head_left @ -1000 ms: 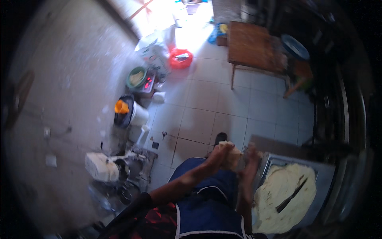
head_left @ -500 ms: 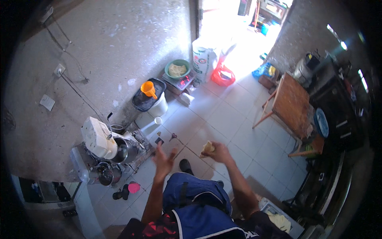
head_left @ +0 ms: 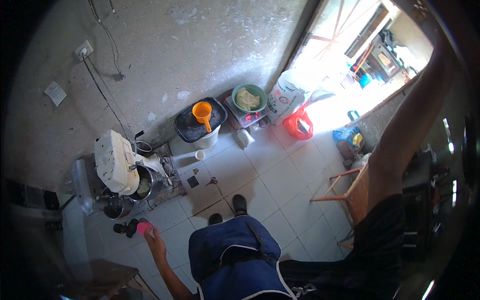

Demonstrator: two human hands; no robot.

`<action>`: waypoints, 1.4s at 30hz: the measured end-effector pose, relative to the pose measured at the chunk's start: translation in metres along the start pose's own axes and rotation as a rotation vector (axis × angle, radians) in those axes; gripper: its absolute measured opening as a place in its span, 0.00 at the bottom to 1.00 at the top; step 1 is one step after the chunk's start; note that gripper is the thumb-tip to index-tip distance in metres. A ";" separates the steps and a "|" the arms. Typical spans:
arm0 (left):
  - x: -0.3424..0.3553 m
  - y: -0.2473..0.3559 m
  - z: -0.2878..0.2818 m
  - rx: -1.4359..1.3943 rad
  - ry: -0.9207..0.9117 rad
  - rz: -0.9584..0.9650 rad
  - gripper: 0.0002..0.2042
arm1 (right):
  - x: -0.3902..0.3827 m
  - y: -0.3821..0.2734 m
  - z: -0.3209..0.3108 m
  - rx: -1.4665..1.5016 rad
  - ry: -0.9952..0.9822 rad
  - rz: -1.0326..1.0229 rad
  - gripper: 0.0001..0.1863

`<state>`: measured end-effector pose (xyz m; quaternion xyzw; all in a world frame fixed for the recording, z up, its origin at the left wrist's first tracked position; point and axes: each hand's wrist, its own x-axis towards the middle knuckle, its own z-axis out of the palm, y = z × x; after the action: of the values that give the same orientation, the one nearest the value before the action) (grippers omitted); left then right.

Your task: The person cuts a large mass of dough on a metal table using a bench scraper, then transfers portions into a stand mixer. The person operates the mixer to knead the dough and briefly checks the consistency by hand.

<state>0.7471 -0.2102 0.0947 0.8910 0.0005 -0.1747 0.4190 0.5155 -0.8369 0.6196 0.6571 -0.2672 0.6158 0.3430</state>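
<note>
My left hand (head_left: 157,245) hangs low on the left, fingers loosely stretched out. In the picture it overlaps a pink round thing (head_left: 144,228) on the floor, but I see no grip on it. My right arm (head_left: 415,110) is raised along the right side. Its hand is lost in the dark upper right rim, so its fingers and anything in them are hidden. Left of centre, a cream stand mixer (head_left: 116,162) has a metal bowl (head_left: 150,181) with pale dough in it. More dough (head_left: 247,99) lies in a green basin (head_left: 256,89) on a digital scale (head_left: 248,119).
An orange dipper (head_left: 202,110) rests on a black tray (head_left: 181,126) over a white bucket (head_left: 207,140). Scissors (head_left: 212,181) lie on the tiles. A white sack (head_left: 286,95) and red bag (head_left: 298,126) stand near the doorway. A wooden table (head_left: 356,200) is on the right.
My right arm has swung up from over the floor, where its hand held a pale piece like dough. My left hand has moved lower and left. The view has shifted.
</note>
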 end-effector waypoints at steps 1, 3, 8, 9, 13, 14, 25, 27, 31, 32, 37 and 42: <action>-0.007 0.002 0.009 -0.007 0.021 -0.047 0.22 | -0.021 0.012 0.038 -0.022 0.067 -0.013 0.43; -0.024 0.011 0.031 -0.012 0.050 -0.117 0.20 | -0.092 0.029 0.118 -0.036 0.115 -0.011 0.44; -0.055 0.056 0.096 0.155 -0.024 -0.255 0.19 | -0.432 -0.015 0.248 -0.063 -0.482 0.091 0.48; -0.064 0.061 0.109 0.190 -0.038 -0.294 0.19 | -0.513 -0.031 0.237 -0.126 -0.773 -0.028 0.49; -0.121 0.048 0.130 0.123 -0.046 -0.386 0.18 | -0.766 -0.044 0.049 0.385 -2.200 -0.253 0.69; -0.142 0.035 0.132 0.144 -0.046 -0.401 0.18 | -0.798 -0.034 -0.007 0.369 -2.499 0.121 0.70; -0.274 -0.012 0.174 -0.042 0.134 -0.460 0.16 | -0.820 0.089 -0.100 0.000 -2.719 0.229 0.21; -0.294 -0.010 0.176 -0.078 0.165 -0.406 0.17 | -0.816 0.062 -0.031 0.228 -2.369 0.411 0.22; -0.367 -0.041 0.169 -0.218 0.220 -0.360 0.17 | -0.749 -0.043 0.074 0.842 -1.692 0.445 0.21; -0.391 -0.051 0.169 -0.262 0.230 -0.372 0.18 | -0.725 -0.077 0.081 0.928 -1.720 0.463 0.21; -0.526 -0.072 0.197 -0.160 0.477 -0.593 0.21 | -0.625 -0.244 -0.046 1.608 -1.767 0.161 0.15; -0.654 -0.051 0.247 -0.466 0.824 -0.722 0.19 | -0.570 -0.330 -0.386 2.064 -2.246 -0.347 0.14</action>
<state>0.0489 -0.2664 0.1155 0.7136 0.5043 0.0585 0.4828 0.4726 -0.3717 0.0164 0.7344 0.2276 -0.3175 -0.5551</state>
